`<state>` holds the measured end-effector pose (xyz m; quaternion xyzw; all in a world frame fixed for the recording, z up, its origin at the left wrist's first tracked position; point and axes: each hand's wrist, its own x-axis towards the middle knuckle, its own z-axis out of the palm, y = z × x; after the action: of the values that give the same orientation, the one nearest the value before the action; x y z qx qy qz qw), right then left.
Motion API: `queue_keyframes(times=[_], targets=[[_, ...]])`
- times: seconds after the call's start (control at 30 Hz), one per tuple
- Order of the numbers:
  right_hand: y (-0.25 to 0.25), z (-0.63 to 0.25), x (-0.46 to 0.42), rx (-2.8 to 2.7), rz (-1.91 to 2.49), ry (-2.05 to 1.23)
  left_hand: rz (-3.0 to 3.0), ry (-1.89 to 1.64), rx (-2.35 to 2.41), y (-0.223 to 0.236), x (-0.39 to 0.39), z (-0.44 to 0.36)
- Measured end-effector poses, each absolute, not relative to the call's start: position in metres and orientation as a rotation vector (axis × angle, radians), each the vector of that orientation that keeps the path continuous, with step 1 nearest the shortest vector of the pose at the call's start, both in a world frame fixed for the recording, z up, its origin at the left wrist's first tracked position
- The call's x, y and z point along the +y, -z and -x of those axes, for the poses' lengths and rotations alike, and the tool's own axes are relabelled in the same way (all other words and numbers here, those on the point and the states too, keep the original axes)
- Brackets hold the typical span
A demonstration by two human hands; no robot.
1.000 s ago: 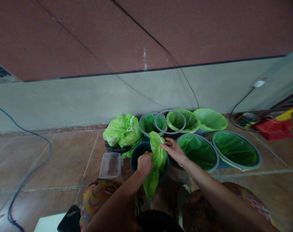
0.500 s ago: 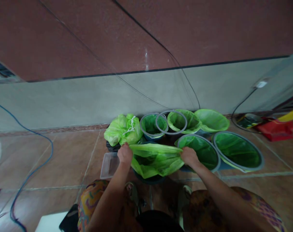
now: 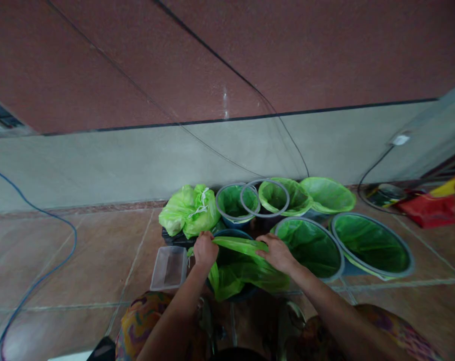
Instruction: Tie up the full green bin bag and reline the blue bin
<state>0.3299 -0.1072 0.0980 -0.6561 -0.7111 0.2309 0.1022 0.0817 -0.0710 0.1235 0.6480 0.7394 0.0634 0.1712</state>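
Observation:
My left hand [image 3: 205, 249] and my right hand [image 3: 277, 253] both grip the mouth of a light green plastic bag [image 3: 238, 269]. The bag hangs over the near side of a dark blue bin [image 3: 227, 234] right in front of me on the floor. My left hand pinches the bag's edge at the bin's left rim. The fingers of my right hand curl round the bag's top edge near the bin's right side. Most of the bin is hidden behind the bag.
Several bins lined with green bags [image 3: 310, 247] stand to the right and behind. A loose grey ring [image 3: 264, 197] rests on two of them. A tied full green bag [image 3: 189, 209] sits at the left, a clear plastic tray [image 3: 169, 268] beside it. Cables cross the tiled floor.
The bag hung bunched from my hands, then I pulled it wide open. Now my hands have come closer together, with the bag's mouth lower over the bin.

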Motion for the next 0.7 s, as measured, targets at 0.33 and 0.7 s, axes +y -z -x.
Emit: queue_keyframes(times=[0.33, 0.7], targets=[[-0.094, -0.303, -0.103, -2.094, 1.883, -0.46, -1.979, 0.079, 2.116, -0.109, -0.072, -0.076], [-0.103, -0.286, -0.102, -1.94, 1.969, -0.47, -2.239, -0.183, 1.629, -0.11, -0.085, -0.089]])
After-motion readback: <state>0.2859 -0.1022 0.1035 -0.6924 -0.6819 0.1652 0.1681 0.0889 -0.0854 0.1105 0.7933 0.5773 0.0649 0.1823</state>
